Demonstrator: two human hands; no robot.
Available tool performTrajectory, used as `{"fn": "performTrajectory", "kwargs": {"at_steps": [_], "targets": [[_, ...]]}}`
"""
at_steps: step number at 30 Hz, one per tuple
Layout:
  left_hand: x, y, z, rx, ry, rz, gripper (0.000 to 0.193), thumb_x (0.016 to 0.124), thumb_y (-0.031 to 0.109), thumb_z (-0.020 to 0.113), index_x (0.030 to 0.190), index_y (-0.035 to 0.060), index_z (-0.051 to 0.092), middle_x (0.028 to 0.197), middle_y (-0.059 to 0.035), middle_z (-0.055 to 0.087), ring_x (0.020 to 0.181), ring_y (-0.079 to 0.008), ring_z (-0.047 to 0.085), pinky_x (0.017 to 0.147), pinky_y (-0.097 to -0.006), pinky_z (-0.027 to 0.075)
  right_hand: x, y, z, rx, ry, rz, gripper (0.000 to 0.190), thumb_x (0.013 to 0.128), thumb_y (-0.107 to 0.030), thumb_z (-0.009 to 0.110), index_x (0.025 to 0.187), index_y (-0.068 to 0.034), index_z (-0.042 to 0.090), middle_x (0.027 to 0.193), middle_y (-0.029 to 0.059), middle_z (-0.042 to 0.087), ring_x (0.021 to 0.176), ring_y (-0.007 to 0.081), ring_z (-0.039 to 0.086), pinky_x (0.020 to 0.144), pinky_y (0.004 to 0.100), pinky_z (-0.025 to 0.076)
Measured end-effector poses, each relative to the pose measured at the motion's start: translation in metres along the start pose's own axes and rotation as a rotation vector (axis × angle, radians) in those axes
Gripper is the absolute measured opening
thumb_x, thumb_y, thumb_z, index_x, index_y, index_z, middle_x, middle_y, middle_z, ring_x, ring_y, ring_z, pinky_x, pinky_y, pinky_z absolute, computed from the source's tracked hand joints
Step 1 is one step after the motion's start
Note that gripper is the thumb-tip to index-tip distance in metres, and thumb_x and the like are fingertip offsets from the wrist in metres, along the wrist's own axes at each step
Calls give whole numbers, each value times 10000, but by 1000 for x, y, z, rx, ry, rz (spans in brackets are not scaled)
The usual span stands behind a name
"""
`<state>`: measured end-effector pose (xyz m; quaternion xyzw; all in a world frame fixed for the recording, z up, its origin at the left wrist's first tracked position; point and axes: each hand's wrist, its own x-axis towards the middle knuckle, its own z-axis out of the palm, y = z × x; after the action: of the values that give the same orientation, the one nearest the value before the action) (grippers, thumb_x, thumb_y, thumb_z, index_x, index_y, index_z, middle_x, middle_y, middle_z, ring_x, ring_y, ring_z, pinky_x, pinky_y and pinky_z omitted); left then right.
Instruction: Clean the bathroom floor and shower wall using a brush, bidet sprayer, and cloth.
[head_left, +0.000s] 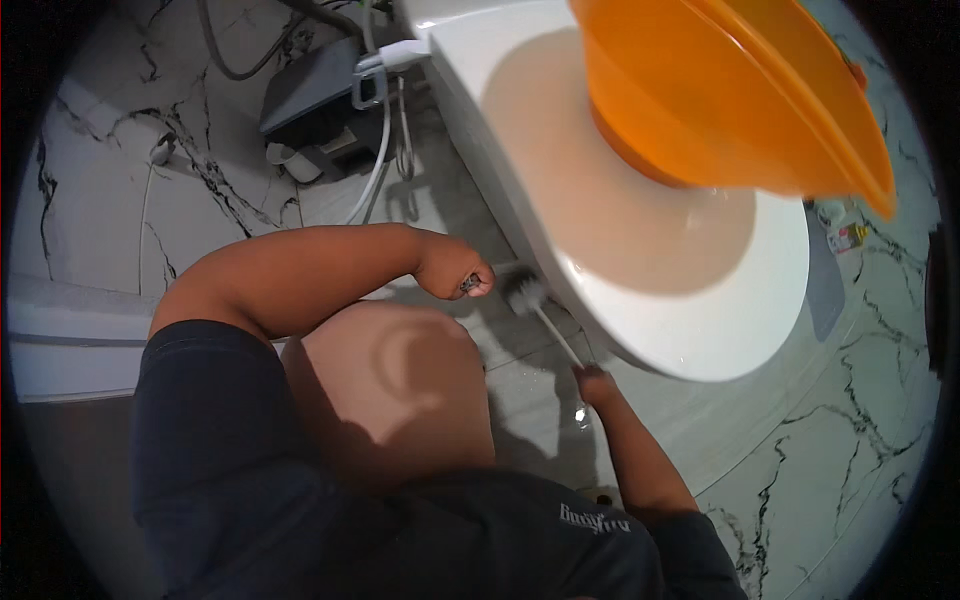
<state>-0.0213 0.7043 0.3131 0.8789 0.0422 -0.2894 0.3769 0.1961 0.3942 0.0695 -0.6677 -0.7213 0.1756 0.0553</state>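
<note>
In my right hand (596, 386) is the thin white handle of a toilet brush (559, 334). Its blurred bristle head (528, 295) is low beside the toilet's base, above the grey floor tiles. My left hand (455, 266) is a fist around a small dark grey object (470, 283), mostly hidden, so its kind is unclear. A faint pale streak runs from that fist towards the toilet. The white toilet (720, 337) has its lid down, and a large orange plastic basin (697, 97) rests on the lid, casting a tinted shadow there.
At the left wall stands a grey lidded bin (319, 90). A white hose (379, 165) hangs near a wall bracket (367, 82) and passes behind my left forearm. Beyond the toilet lie a grey mat (825, 292) and a small colourful packet (847, 238). Marble-patterned tiles surround the area.
</note>
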Motion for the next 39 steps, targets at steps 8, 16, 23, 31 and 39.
{"fn": "performTrajectory", "kwargs": {"at_steps": [8,16,23,31,39], "targets": [[-2,-49,5,-162,208,28,97,703,53,531,794,85,524,707,-52,549,671,-226,521,620,-346,398,-19,-28,-22,492,-269,697,525,880,-468,401,875,27,577,855,245,593,829,372,566,752,424,431],[-11,-69,3,-164,247,26,99,720,54,524,812,90,521,744,-45,557,706,-227,526,654,-336,399,82,-68,-37,1035,-324,835,341,861,-399,420,691,-109,474,540,27,411,406,162,367,378,324,302],[-29,-79,-6,-258,349,-55,108,704,50,550,796,94,514,755,-26,561,727,-192,525,671,-318,407,25,-107,-22,1308,-324,941,381,899,-412,393,726,-74,429,499,58,415,398,166,430,355,322,334],[-32,-83,-26,-258,381,-32,102,724,45,533,806,95,499,729,-29,542,682,-186,504,646,-318,393,166,-61,-5,1075,-190,645,375,892,-399,388,666,-108,453,508,26,423,398,156,385,386,328,309],[-43,-103,-29,-330,499,-54,99,718,47,541,790,88,487,693,-26,515,666,-180,492,635,-312,391,22,-72,47,1219,-154,775,372,894,-437,389,710,-120,452,516,10,373,407,138,360,380,309,284]]}}
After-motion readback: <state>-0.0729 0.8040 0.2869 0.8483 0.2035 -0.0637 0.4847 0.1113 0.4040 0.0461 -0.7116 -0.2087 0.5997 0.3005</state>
